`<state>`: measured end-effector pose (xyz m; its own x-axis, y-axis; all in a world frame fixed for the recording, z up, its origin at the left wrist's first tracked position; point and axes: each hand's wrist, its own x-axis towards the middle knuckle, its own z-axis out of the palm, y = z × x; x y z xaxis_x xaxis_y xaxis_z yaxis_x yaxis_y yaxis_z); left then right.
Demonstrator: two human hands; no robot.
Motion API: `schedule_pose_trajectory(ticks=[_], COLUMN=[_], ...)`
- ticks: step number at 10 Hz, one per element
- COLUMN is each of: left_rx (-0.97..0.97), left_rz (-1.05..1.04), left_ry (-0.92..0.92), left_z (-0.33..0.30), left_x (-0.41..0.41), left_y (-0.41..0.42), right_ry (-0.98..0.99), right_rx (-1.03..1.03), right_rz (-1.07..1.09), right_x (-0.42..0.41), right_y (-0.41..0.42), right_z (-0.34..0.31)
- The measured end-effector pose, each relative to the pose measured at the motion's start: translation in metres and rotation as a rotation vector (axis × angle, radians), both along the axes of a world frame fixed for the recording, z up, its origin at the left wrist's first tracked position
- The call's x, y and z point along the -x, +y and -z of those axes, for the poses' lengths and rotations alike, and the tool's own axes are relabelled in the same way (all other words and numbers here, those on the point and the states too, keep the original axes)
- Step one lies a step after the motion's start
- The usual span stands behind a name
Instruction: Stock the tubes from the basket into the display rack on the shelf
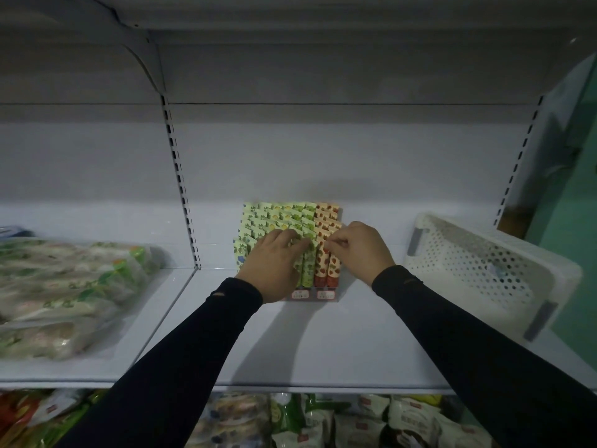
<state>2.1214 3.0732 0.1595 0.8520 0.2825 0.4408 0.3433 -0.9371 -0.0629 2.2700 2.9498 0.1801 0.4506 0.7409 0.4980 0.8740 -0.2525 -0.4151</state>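
left hand [274, 263] lies flat on green tubes [281, 218]; right hand [358, 250] pinches a red tube [323, 263]

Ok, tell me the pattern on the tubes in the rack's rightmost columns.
Red strawberries on a pale cream ground, on the rightmost tubes; the head view shows it.

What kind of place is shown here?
Probably a shop aisle: white metal shelving, a display rack of green and red printed tubes with price labels, and bagged packaged goods on the shelf below.
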Motion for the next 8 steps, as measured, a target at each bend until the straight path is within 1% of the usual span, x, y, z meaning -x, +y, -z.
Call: schedule_pose_trajectory(ticks=[3,6,7,8], left_rx=[-0.030,-0.007,0.030,0.090], left_rz=[-0.014,-0.017,0.016,0.014], left_ry=[0.022,0.031,-0.009,-0.129], left_z=[0.000,-0.002,-0.004,-0.008], left_x=[-0.001,0.001,0.004,0.015], left_y=[0.000,-0.003,-0.004,0.001], right_ry=[-0.051,-0.030,-0.029,0.022], right_rx=[0.068,0.068,0.050,-0.021], right_rz=[-0.005,0.019,0.000,-0.021], right_x=[-0.004,0.000,0.000,0.002], right_y=[0.007,0.005,0.004,-0.001], right_z=[-0.002,-0.003,-0.001,-0.006])
